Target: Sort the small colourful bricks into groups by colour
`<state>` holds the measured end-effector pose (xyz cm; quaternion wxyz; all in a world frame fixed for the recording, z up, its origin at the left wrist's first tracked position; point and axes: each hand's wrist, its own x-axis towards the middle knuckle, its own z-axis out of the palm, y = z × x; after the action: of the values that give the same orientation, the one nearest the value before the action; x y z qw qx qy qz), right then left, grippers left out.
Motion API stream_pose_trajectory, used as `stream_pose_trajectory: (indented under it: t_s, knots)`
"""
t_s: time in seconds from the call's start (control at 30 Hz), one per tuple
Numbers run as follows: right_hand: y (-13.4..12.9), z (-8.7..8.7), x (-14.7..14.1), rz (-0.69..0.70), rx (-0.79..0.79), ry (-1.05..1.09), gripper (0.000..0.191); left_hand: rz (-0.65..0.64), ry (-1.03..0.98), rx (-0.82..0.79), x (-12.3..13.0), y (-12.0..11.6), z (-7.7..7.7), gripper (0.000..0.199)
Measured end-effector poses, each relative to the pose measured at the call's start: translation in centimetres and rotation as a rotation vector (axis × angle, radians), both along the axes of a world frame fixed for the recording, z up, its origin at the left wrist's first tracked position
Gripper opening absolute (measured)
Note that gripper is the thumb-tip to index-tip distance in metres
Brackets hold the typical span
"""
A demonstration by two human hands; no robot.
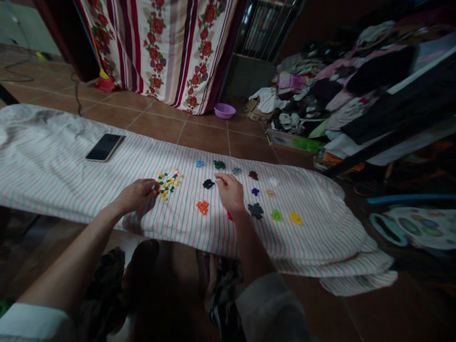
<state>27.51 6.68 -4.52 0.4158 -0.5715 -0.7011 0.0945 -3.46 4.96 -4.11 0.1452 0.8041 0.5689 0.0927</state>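
One mixed pile (171,183) is met, at the left hand's (140,194) two-to-three o'clock, by curled fingertips; whether a piece is pinched cannot be told. The right hand's (231,191) fingers are bunched together, with the green pile (219,165) set at its eleven o'clock and the black pile (207,184) at nine; anything gripped is hidden. The red pile (230,216), at six, is partly covered by the right arm (251,237) and could be smeared if that arm is dragged low. Should the loose cloth (142,164) be tugged, neighbouring piles could be shaken together and the colours mixed.
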Motion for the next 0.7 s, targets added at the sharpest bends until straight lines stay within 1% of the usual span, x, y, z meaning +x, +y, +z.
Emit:
stream_pose_trajectory:
  t_s: [0.07, 0.13, 0.3, 0.4, 0.47, 0.7]
  knots:
    - [0.0, -0.4, -2.1, 0.102, -0.038, -0.064, 0.029, 0.003, -0.016, -0.014, 0.0, -0.1, 0.2, 0.037]
    - [0.0, -0.7, -3.7, 0.172, -0.073, -0.14, 0.03, 0.007, -0.04, -0.024, -0.1, -0.2, 0.3, 0.037]
    - [0.0, -1.2, -6.6, 0.267, -0.121, -0.318, 0.029, 0.034, -0.061, -0.079, -0.1, -0.4, 1.0, 0.037]
    - [-0.1, -1.2, -8.1, 0.284, -0.142, -0.367, 0.03, 0.062, -0.047, -0.113, 0.0, -0.4, 1.5, 0.037]
    - [-0.1, -1.2, -8.8, 0.274, -0.155, -0.393, 0.031, 0.057, -0.043, -0.129, 0.1, -0.4, 1.8, 0.036]
    - [0.1, -1.1, -10.5, 0.266, -0.224, -0.458, 0.027, -0.017, -0.054, -0.108, 0.1, -0.2, 1.6, 0.035]
